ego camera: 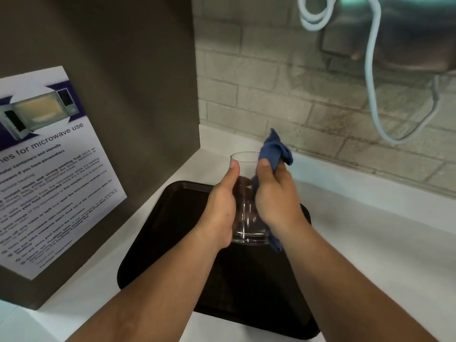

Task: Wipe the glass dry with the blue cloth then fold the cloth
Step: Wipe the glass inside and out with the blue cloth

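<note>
A clear drinking glass (245,213) is held above a dark tray, tilted with its mouth pointing away from me. My left hand (222,206) wraps its left side, thumb near the rim. My right hand (276,196) presses a blue cloth (277,148) against the glass's right side. The cloth bunches out above my thumb, and a corner hangs below my wrist near the glass's base. Most of the cloth lies hidden under my right palm.
The dark brown tray (172,233) lies on a white counter (370,243). A grey cabinet panel with a microwave-use notice (51,169) stands at the left. A tiled wall (271,82) runs behind, with a pale cable (372,90) hanging at upper right.
</note>
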